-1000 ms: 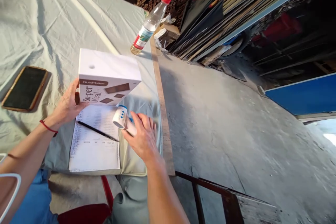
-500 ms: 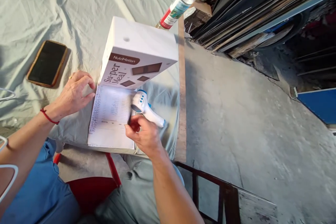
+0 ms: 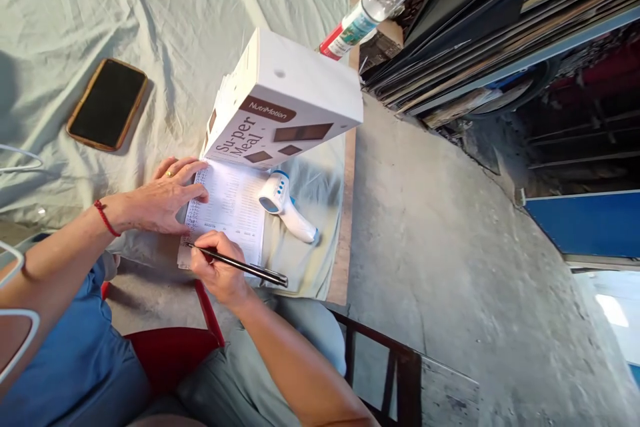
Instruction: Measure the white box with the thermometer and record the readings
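Note:
A spiral notebook [image 3: 235, 203] with lines of writing lies open at the table's near edge. My left hand [image 3: 163, 197] rests on its left, spiral edge, fingers spread. In my right hand [image 3: 220, 270] a black pen [image 3: 250, 269] is gripped, its tip at the lower left of the page. The hand covers the page's lower part. Right of the notebook lies a white and blue infrared thermometer [image 3: 287, 207], touched by neither hand. Behind the notebook stands a white "NutriMotion Su-per Meal" box [image 3: 295, 93].
A phone in a tan case [image 3: 107, 103] lies on the cloth-covered table [image 3: 185, 0] at left. Beyond the box a clear plastic bottle [image 3: 385, 0] is near the table's right edge. Stacked boards [image 3: 480, 20] lean past the concrete floor [image 3: 430, 227]. A red chair [image 3: 165, 353] is below.
My right hand has moved left from beside the thermometer to the notebook's lower left, the pen now plainly in view. My left hand has come onto the notebook's edge. The view has shifted slightly.

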`<act>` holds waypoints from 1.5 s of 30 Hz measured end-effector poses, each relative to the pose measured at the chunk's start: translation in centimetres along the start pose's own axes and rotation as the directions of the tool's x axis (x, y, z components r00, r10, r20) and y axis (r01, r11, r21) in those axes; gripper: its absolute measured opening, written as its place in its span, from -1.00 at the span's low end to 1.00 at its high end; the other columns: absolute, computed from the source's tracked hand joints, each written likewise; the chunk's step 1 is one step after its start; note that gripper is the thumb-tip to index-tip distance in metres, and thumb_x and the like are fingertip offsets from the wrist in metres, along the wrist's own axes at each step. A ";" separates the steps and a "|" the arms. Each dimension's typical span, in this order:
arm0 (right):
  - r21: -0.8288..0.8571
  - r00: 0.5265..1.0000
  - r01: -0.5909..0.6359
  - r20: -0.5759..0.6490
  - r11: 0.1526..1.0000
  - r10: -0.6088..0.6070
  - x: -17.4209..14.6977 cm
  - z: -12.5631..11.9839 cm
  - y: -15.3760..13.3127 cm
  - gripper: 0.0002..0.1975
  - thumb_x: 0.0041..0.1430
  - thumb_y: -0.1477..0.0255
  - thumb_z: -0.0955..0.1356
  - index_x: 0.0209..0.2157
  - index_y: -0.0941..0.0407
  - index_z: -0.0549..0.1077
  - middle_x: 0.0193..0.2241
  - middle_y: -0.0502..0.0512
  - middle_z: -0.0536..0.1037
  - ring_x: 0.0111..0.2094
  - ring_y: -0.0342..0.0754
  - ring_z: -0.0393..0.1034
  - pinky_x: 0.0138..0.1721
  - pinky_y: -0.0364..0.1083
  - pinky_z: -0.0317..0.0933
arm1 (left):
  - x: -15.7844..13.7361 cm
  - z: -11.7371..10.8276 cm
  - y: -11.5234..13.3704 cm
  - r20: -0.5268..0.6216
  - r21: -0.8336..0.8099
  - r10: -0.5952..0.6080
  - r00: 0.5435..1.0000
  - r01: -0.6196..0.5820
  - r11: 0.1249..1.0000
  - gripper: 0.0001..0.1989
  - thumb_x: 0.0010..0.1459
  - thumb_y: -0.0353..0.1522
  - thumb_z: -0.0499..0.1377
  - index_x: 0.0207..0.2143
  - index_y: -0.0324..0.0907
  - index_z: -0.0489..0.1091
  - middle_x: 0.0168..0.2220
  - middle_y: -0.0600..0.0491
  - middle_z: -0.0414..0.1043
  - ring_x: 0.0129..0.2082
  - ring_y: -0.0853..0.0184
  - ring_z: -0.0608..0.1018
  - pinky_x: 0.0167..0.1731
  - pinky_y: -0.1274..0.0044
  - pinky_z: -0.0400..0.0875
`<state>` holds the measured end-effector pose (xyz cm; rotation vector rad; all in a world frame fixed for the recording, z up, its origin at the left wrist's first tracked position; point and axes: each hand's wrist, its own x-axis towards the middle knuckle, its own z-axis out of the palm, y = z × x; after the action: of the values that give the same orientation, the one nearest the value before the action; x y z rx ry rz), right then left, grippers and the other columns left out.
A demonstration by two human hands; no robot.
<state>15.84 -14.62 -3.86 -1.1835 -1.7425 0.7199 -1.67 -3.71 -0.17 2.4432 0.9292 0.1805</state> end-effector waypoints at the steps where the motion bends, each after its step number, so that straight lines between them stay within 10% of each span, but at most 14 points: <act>1: -0.014 1.000 0.014 0.014 1.000 -0.014 -0.1 0.0 0.1 -0.94 0.14 0.49 0.28 -0.37 0.05 0.29 -0.53 -0.07 0.47 -0.57 -0.15 0.32 -0.51 -0.17 0.21 | 0.0 -0.1 0.1 0.009 -0.002 -0.001 1.000 0.001 1.000 -0.52 -0.11 -0.30 0.43 -0.11 -0.13 0.41 0.37 -0.19 0.02 0.40 -0.14 0.02 0.34 0.01 -0.14; 45: -0.100 1.000 0.007 0.014 0.995 -0.006 -0.1 -0.2 -0.2 -0.92 0.13 0.49 0.27 -0.41 0.04 0.26 -0.55 -0.06 0.45 -0.56 -0.12 0.35 -0.48 -0.16 0.25 | 0.2 -0.2 -0.2 0.035 -0.039 -0.002 0.999 0.003 0.999 -0.50 -0.11 -0.25 0.42 -0.10 -0.11 0.39 0.37 -0.14 0.00 0.40 -0.14 -0.02 0.34 -0.01 -0.19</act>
<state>15.93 -14.83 -3.68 -1.2424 -1.8106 0.6442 -1.71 -3.42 -0.09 2.4018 0.9056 0.1533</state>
